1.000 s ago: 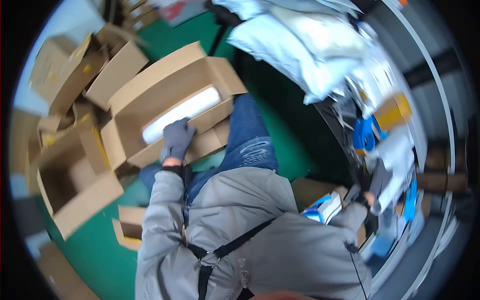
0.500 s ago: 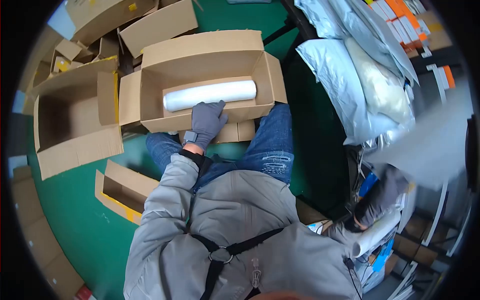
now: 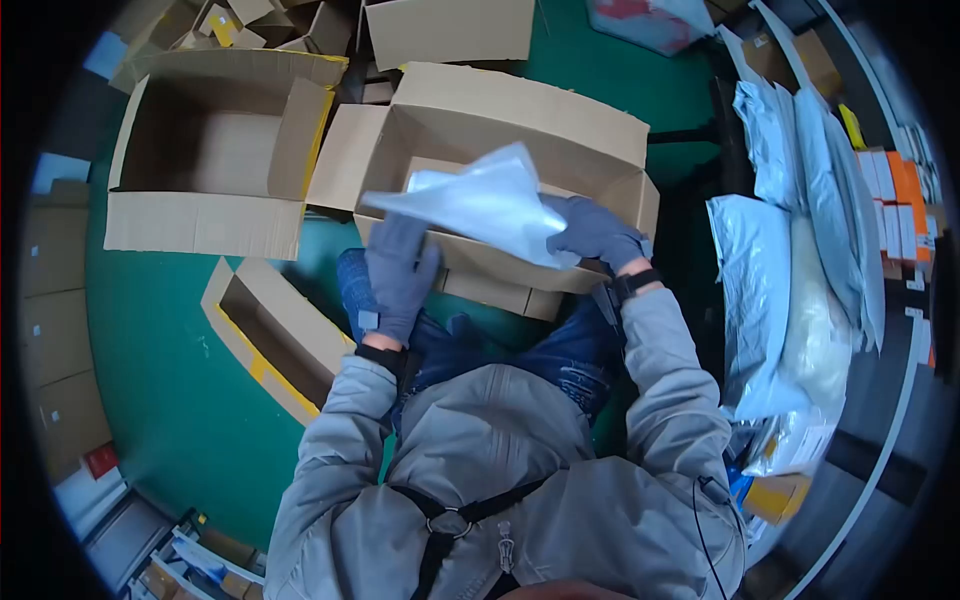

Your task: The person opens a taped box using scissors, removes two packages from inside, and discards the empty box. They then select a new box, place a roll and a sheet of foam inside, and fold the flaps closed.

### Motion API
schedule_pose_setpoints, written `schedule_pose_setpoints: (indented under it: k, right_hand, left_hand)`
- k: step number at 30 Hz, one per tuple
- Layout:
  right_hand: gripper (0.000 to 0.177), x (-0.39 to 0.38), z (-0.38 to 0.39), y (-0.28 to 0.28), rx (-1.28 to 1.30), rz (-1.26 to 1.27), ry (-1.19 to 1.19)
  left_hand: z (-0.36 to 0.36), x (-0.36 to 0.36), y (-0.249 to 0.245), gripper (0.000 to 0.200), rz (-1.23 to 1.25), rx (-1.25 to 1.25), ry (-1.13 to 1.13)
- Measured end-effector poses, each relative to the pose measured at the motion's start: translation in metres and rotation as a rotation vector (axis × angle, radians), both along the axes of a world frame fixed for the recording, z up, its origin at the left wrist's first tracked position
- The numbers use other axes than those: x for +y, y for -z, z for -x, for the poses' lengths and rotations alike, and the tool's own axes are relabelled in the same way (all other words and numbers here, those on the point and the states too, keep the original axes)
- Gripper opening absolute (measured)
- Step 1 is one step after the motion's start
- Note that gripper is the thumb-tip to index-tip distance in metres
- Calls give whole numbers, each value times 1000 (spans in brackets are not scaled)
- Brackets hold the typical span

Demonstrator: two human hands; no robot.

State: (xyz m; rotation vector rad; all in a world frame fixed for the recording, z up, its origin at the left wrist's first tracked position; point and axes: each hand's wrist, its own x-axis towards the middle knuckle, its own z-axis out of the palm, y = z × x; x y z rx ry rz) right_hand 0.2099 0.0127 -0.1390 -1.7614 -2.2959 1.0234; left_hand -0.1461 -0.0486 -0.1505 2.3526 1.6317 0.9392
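Note:
My right hand, in a grey glove, grips the right end of a pale, shiny plastic bag. The bag lies across the opening of a large open cardboard box in front of my legs and hides most of the inside. My left hand, also gloved, is at the bag's lower left edge by the box's front wall. Its fingers point up and the fingertips are partly behind the bag, so a grip cannot be made out. The white roll inside the box is mostly hidden.
Another open box stands to the left, with a small narrow carton on the green floor below it. More cardboard boxes are at the top. Silvery plastic packages are piled at the right, beside shelving.
My right hand has come from the far right to the box with the pale bag. My left hand has moved off the white roll to the bag's edge. The view has shifted.

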Motion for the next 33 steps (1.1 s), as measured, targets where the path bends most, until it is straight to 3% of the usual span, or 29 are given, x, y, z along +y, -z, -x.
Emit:
schedule_pose_setpoints:
  k: [1, 3, 4, 6, 10, 11, 13, 14, 16, 17, 19, 20, 22, 25, 27, 30, 31, 33]
  right_hand:
    - [78, 8, 3, 18, -125, 47, -71]
    - [73, 20, 6, 40, -248, 96, -133]
    - [73, 23, 14, 45, -309, 184, -127]
    - [73, 24, 22, 54, -433, 364, -116]
    - [67, 12, -11, 148, -338, 127, -48]
    - [67, 5, -13, 127, -339, 133, -39]
    - [65, -18, -11, 41, -9, -101, 233]
    - [65, -30, -19, 27, -18, -101, 252]
    - [67, -57, -41, 8, 142, -361, 623]
    - [67, -77, -47, 3, 132, -368, 640]
    - [74, -114, -55, 0, -84, -679, 967]
    - [74, -127, -61, 14, -88, -685, 978]
    - [80, -153, -71, 53, -4, -228, 1386]
    - [85, -146, -76, 61, 125, -260, 1396]
    - [87, -141, -81, 72, 189, -280, 1410]
    - [76, -125, -95, 97, 732, -300, 1577]
    - [76, -128, -93, 85, 736, -314, 1580]
    - [66, -141, -83, 57, 431, -297, 1252]
  left_hand:
    - [5, -7, -2, 45, 4, 6, -4]
    - [10, -14, -6, 48, 209, -369, -444]
    - [16, -10, 7, 48, 216, -365, -439]
    - [37, -6, 46, 52, 290, -401, -788]
    - [74, 37, 65, 57, 377, -531, -732]
    - [89, 51, 78, 58, 495, -876, -684]
    - [97, 73, 92, 60, 733, -1566, -526]
    - [93, 77, 92, 60, 750, -1565, -510]
    - [81, 82, 62, 57, 717, -1292, -496]
    - [75, 84, 55, 55, 691, -1159, -485]
    - [65, 87, 55, 54, 700, -1084, -538]
    - [63, 88, 55, 53, 698, -1006, -608]
    - [63, 84, 57, 52, 691, -922, -669]
    - [75, 80, 71, 53, 536, -452, -549]
    - [63, 62, 51, 51, 557, -456, -479]
    - [49, 42, 36, 50, 595, -491, -358]
    - [54, 41, 50, 50, 427, -387, -277]
    - [60, 40, 71, 52, 95, -179, -122]
